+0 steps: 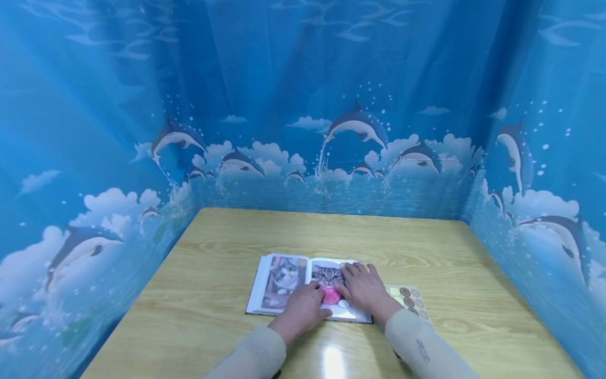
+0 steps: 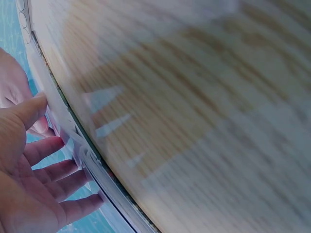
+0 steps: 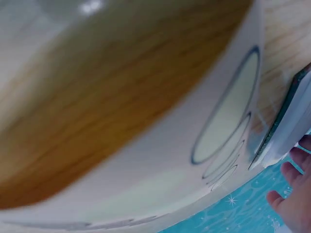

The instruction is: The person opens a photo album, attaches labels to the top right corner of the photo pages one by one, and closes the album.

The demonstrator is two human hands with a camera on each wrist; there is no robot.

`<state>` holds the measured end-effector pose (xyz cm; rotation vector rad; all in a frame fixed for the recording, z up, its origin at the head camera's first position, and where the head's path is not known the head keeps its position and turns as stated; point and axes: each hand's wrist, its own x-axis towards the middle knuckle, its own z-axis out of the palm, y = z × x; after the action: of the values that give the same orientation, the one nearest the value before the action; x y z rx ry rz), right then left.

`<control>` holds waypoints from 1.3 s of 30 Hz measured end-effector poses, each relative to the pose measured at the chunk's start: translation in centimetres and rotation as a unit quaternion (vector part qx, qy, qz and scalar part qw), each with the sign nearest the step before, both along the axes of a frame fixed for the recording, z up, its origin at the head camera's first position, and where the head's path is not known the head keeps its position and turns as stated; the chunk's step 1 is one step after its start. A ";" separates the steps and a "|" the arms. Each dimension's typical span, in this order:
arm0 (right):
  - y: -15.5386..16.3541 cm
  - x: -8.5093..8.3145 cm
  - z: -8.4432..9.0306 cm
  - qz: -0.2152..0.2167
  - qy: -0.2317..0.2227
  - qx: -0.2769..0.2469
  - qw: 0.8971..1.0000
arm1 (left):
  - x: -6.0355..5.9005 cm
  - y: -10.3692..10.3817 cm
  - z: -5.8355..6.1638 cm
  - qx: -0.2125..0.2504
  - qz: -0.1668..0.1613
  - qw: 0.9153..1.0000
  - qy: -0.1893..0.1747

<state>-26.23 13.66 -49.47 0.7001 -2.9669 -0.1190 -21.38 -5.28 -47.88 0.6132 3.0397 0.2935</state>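
Observation:
A photo album (image 1: 256,287) lies open on the table, a cat photo on each page. On the right page, a tabby cat photo (image 1: 326,274) carries a round pink patch (image 1: 331,296); whether it is a sticker or printed I cannot tell. My left hand (image 1: 303,308) rests at the lower part of the album, fingertips beside the patch. My right hand (image 1: 365,287) lies over the right page's outer side, its thumb near the patch. In the left wrist view, the left fingers (image 2: 80,206) are spread over the album's edge. Part of the right page is hidden beneath both hands.
A sheet of round stickers (image 1: 421,301) lies to the right of the album, partly behind my right forearm. In the right wrist view the sheet (image 3: 146,160) looms large and blurred. The wooden table (image 1: 213,247) meets a blue dolphin curtain (image 1: 284,105) at its back and sides.

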 end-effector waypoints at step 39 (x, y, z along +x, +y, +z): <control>-0.6 -0.3 0.1 -0.014 -0.046 -0.082 0.995 | 0.0 0.1 0.3 -0.004 0.004 1.000 -0.014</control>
<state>-26.49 13.01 -49.41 0.6619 -3.0293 0.1588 -21.33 -5.20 -47.62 0.5924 3.0164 0.2868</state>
